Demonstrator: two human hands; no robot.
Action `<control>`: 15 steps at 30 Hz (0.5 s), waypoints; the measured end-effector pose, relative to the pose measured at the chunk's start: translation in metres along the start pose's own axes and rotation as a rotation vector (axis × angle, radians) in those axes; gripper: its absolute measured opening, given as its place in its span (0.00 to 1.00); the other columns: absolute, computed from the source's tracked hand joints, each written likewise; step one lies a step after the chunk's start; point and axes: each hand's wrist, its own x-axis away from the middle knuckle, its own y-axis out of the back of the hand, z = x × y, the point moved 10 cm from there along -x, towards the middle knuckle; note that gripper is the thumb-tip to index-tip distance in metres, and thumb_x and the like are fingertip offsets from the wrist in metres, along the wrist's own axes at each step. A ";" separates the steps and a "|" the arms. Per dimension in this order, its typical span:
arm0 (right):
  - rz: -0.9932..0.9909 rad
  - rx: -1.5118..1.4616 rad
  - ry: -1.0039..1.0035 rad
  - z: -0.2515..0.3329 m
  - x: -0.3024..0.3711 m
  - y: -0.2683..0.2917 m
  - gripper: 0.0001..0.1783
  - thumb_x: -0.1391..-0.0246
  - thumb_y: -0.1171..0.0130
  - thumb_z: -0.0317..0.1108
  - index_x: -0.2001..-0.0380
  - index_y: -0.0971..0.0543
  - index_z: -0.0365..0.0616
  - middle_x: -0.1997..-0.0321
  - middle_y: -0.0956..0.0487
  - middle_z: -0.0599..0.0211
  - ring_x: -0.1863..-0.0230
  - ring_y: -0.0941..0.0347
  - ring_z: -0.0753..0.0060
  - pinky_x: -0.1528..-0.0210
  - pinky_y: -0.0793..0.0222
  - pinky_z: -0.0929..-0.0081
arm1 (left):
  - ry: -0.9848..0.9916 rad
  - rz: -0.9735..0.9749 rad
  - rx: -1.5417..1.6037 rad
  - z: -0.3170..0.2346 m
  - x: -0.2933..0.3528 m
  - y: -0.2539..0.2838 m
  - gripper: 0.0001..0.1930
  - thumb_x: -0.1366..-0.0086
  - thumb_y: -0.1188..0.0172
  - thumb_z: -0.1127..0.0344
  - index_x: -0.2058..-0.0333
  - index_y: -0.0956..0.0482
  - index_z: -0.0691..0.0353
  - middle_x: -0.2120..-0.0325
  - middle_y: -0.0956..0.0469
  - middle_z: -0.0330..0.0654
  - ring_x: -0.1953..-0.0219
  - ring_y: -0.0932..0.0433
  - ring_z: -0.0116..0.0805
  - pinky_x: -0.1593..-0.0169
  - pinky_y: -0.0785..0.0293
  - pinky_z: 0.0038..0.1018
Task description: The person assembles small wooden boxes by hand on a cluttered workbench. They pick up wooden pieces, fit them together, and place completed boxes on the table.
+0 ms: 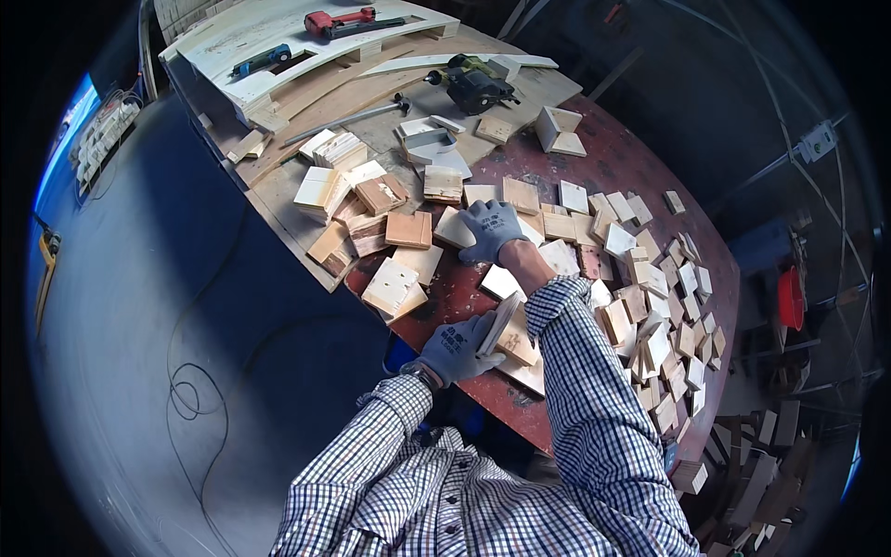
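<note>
Both my hands wear grey gloves with dark print. My left hand (pixel 456 350) is closed round a wooden block (pixel 501 322), held tilted on its edge at the table's near side. Farther in, my right hand (pixel 490 230) reaches over the pile, palm down; its fingers rest on a pale wooden block (pixel 454 227), and its grip underneath is hidden. Just beside the left hand's block lies another block (pixel 518 345) with dark marks. To the left sit a reddish-brown block (pixel 408 229) and a pale block with small dark spots (pixel 390 284).
Many loose blocks (pixel 656 348) cover the red table (pixel 448 304) to the right. At the back lie a red nail gun (pixel 340 21), a blue tool (pixel 263 60), a dark power tool (pixel 475 88) and a long bar clamp (pixel 345 122). A cable (pixel 197 390) coils on the floor.
</note>
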 end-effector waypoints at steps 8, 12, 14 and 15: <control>0.019 -0.055 -0.023 0.003 0.015 -0.007 0.43 0.55 0.27 0.61 0.38 0.24 0.52 0.42 0.19 0.57 0.39 0.24 0.49 0.37 0.30 0.53 | -0.013 -0.050 0.020 -0.005 -0.004 -0.002 0.41 0.35 0.35 0.44 0.31 0.35 0.60 0.46 0.20 0.51 0.51 0.16 0.52 0.50 0.19 0.47; -0.237 -0.132 -0.204 -0.040 0.050 0.024 0.42 0.57 0.26 0.58 0.41 0.24 0.49 0.46 0.19 0.53 0.43 0.23 0.46 0.39 0.29 0.52 | -0.133 -0.147 -0.047 -0.024 -0.016 -0.011 0.40 0.36 0.33 0.46 0.32 0.34 0.62 0.47 0.20 0.51 0.52 0.16 0.51 0.52 0.19 0.47; -0.571 -0.505 -0.176 -0.025 0.087 0.074 0.40 0.56 0.24 0.52 0.42 0.23 0.45 0.46 0.20 0.52 0.43 0.25 0.45 0.40 0.30 0.52 | -0.055 -0.112 0.006 -0.001 -0.002 0.001 0.38 0.33 0.36 0.46 0.33 0.34 0.65 0.48 0.20 0.52 0.52 0.16 0.51 0.52 0.18 0.47; -0.738 -0.572 -0.185 -0.034 0.118 0.102 0.39 0.55 0.24 0.48 0.42 0.24 0.44 0.45 0.21 0.52 0.43 0.26 0.46 0.40 0.30 0.53 | -0.078 -0.102 0.041 -0.001 -0.003 0.003 0.38 0.34 0.35 0.47 0.34 0.34 0.67 0.49 0.20 0.52 0.53 0.16 0.51 0.55 0.18 0.45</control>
